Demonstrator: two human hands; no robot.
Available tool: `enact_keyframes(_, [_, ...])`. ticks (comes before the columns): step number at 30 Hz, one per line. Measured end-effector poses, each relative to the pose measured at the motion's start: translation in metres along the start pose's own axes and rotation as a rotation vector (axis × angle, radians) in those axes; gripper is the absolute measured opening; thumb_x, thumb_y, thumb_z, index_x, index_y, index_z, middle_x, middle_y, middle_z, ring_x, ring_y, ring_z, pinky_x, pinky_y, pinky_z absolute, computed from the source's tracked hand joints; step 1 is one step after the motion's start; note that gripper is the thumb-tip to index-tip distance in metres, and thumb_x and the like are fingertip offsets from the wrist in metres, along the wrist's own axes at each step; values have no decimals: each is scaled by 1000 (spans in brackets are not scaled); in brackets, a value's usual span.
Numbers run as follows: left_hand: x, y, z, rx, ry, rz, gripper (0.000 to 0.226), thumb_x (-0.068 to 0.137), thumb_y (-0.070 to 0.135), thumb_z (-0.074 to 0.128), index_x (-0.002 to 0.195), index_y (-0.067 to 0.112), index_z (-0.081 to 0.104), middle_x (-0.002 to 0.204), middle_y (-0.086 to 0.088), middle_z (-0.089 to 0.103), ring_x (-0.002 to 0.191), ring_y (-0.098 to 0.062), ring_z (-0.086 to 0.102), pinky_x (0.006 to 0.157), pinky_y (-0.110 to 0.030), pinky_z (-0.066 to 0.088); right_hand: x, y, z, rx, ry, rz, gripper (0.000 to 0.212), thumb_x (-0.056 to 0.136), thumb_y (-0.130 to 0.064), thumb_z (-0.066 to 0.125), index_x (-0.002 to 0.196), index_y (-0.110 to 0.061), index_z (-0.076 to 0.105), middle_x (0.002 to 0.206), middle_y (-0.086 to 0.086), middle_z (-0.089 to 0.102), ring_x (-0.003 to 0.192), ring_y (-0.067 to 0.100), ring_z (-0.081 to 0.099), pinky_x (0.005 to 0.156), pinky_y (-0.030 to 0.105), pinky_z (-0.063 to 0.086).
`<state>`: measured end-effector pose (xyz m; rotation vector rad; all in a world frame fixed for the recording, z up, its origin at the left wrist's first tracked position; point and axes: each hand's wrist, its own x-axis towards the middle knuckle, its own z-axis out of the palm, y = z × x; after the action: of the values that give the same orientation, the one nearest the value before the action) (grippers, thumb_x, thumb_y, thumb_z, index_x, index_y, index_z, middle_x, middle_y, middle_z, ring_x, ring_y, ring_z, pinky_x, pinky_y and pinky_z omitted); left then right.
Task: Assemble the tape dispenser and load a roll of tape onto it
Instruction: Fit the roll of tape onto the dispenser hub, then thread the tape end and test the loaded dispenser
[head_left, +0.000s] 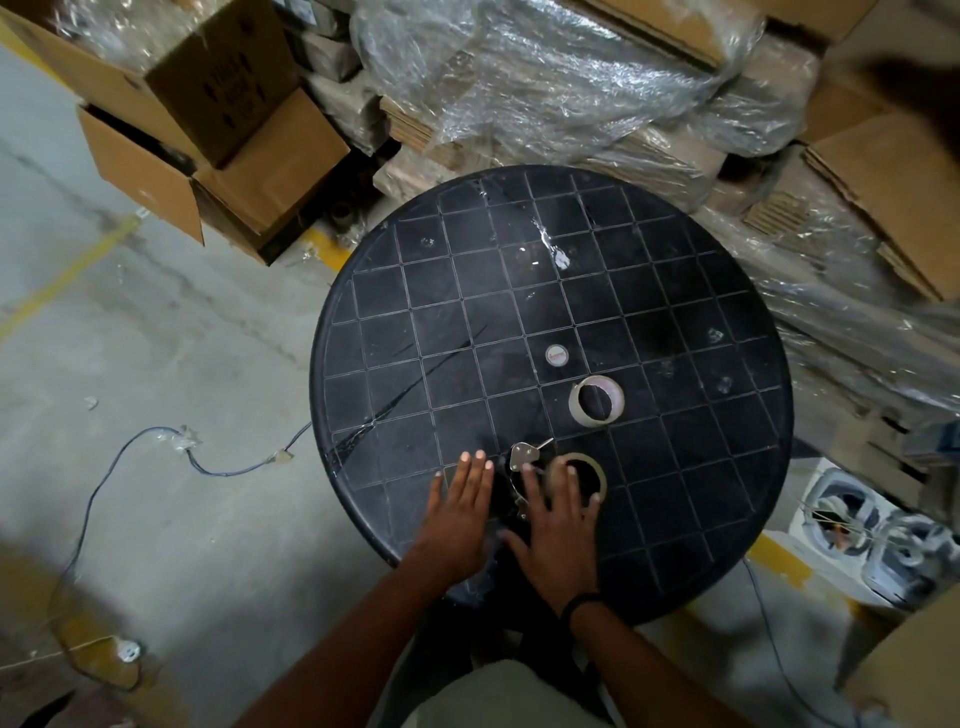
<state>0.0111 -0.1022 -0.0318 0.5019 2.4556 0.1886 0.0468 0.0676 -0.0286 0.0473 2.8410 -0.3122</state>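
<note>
A round black table (675, 291) carries the parts. The tape dispenser (521, 460), a dark frame with a metal plate, lies near the table's front edge between my two hands. A brown tape roll (597, 470) lies flat just right of it, and the fingers of my right hand (558, 530) rest spread over its near side. My left hand (460, 512) lies flat and open on the table left of the dispenser. A second, paler tape roll (576, 402) lies further back. A small round white cap (556, 356) sits behind it.
Cardboard boxes (218, 130) and plastic-wrapped stacks (545, 88) crowd the far and right sides of the table. A cable (156, 441) trails across the concrete floor on the left. White moulded packaging (852, 525) sits low on the right.
</note>
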Motion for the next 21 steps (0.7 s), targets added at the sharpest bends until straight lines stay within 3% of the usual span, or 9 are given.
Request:
enact_keyframes(3, [1,-3,6,70,-6,57,109,91,64,50,156,11,-20,165,-13,-24,151,-31,-26,123,-61,-2,5,-2,5,-108,-95,-125,100,83,-63,59,158,-36,-1,166,8,-12,153,32,-9,115,67,-5])
enact_keyframes(8, [9,-21,9,75,-58,39,119,85,68,59,157,11,-17,165,-15,-24,152,-34,-23,122,-62,0,30,-3,9,-123,-268,-81,86,92,-59,49,156,-40,-5,163,3,-21,152,30,-12,115,69,3])
enact_keyframes(10, [14,-31,12,56,-100,12,115,86,68,57,158,13,-15,164,-14,-26,151,-36,-25,120,-66,2,30,-5,11,-108,-268,-61,84,94,-53,50,157,-40,-4,166,2,-16,153,30,-8,117,66,6])
enact_keyframes(12, [19,-46,19,69,-172,-18,113,87,70,54,158,16,-15,163,-12,-29,151,-35,-26,118,-70,0,23,-14,7,-42,-152,34,81,94,-43,54,158,-32,5,167,7,5,153,29,8,120,58,17])
enact_keyframes(14, [21,-62,30,54,-243,-37,110,88,69,53,158,20,-16,163,-7,-30,151,-33,-26,115,-73,1,9,-28,4,137,46,293,74,88,-37,66,151,-22,29,153,10,36,140,29,35,112,48,37])
enact_keyframes(16, [22,-71,38,32,-260,-25,107,90,65,53,158,23,-18,163,-4,-32,152,-31,-26,114,-74,4,-2,-35,20,437,168,666,71,79,-45,75,135,-14,45,133,13,53,121,31,51,100,45,48])
enact_keyframes(19, [22,-74,39,-8,-264,-8,103,93,60,55,159,24,-17,164,-3,-31,152,-32,-24,114,-73,9,-7,-42,33,1185,51,1051,76,60,-73,77,109,-16,69,107,9,73,102,27,67,94,46,54])
enact_keyframes(21, [24,-74,39,-23,-262,-3,105,92,56,59,159,24,-15,164,-2,-31,152,-33,-23,114,-72,10,-9,-47,25,1450,-146,1106,45,75,-62,75,101,-25,71,101,-3,72,95,19,65,90,44,53])
